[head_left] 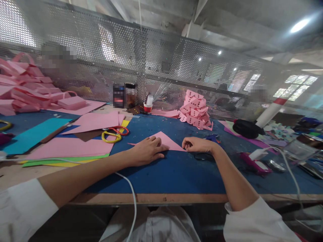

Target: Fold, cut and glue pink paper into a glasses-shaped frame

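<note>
A pink sheet of paper [161, 137], showing as a triangle, lies on the blue table mat in front of me. My left hand [147, 150] rests flat on its left part with fingers stretched out and covers some of it. At the right-hand corner, my right hand [195, 145] has its fingers curled together on the paper's tip. Just below that hand lies a dark object [204, 156], partly hidden by the wrist. To the left, scissors with red and yellow handles [114, 135] lie on stacked pink sheets [73, 146].
Pink paper baskets [25, 89] are heaped at the far left. Dotted pink cut-outs [195, 111] stand piled at the back, near a red-and-white cup [148, 105] and a jar [130, 95]. A magenta glue gun [256, 163] and a white cable [290, 168] lie at right.
</note>
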Demonstrator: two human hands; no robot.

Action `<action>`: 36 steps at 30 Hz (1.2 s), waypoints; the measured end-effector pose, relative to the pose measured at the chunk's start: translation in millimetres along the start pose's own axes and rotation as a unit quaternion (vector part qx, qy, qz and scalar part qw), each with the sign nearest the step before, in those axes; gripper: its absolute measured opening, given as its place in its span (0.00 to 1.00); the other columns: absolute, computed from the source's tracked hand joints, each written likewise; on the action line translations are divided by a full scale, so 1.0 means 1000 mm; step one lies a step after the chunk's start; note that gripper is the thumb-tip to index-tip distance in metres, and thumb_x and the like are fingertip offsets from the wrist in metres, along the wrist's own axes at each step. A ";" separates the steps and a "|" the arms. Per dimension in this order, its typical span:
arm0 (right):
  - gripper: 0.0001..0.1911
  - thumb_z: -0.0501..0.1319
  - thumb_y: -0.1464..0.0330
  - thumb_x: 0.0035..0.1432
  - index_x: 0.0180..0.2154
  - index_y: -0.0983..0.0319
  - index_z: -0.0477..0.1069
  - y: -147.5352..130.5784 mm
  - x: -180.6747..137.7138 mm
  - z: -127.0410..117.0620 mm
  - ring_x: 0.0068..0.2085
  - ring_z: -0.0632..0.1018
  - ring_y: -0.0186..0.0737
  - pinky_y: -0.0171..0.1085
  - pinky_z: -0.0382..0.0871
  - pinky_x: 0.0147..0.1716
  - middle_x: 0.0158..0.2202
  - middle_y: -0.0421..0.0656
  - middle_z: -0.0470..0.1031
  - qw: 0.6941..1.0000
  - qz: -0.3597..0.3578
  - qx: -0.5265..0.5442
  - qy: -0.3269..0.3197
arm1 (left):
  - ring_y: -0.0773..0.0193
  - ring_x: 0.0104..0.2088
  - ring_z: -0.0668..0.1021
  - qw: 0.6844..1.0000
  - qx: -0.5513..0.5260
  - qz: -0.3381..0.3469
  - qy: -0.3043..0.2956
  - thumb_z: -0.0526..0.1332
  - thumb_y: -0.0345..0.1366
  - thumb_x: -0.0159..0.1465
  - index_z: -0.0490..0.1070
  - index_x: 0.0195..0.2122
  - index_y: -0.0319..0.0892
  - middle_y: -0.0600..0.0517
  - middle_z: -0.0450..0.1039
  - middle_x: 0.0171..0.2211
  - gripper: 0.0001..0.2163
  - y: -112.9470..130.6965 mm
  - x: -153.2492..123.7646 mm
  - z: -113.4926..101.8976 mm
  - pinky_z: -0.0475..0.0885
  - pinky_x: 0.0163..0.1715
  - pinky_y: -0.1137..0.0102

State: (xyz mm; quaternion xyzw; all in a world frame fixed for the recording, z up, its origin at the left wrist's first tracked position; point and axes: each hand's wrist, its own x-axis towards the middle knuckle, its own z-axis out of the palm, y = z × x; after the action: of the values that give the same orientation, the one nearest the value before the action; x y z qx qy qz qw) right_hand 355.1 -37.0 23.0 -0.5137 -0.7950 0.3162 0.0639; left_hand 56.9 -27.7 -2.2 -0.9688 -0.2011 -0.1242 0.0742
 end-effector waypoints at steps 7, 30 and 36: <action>0.09 0.58 0.71 0.53 0.38 0.63 0.72 -0.006 -0.005 -0.004 0.36 0.75 0.37 0.33 0.67 0.35 0.35 0.43 0.76 1.000 -0.011 0.008 0.025 | 0.56 0.43 0.69 1.000 0.007 -0.002 -0.009 0.46 0.48 0.69 0.62 0.60 0.52 0.46 0.66 0.42 0.20 0.001 0.001 -0.001 0.65 0.45 0.62; 0.05 0.60 0.73 0.52 0.34 0.61 0.70 -0.036 0.037 0.051 0.31 0.70 0.34 0.32 0.58 0.30 0.32 0.41 0.72 0.985 -0.032 -0.052 0.163 | 0.55 0.41 0.69 0.999 0.033 0.002 0.001 0.46 0.49 0.69 0.63 0.58 0.52 0.46 0.66 0.41 0.20 0.002 0.001 0.000 0.64 0.43 0.61; 0.12 0.56 0.77 0.50 0.37 0.62 0.71 -0.035 0.032 0.044 0.32 0.72 0.34 0.31 0.62 0.31 0.33 0.41 0.73 0.991 -0.045 -0.033 0.122 | 0.55 0.42 0.69 1.000 0.028 0.003 -0.001 0.46 0.49 0.69 0.65 0.58 0.52 0.46 0.66 0.41 0.20 0.001 0.000 0.001 0.64 0.43 0.61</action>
State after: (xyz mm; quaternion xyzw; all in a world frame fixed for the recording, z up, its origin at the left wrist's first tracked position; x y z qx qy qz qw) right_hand 294.4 -37.8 0.8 -0.5141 -0.8134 0.2219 0.1574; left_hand 57.5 -28.2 -2.7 -0.9670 -0.2021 -0.1173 0.1016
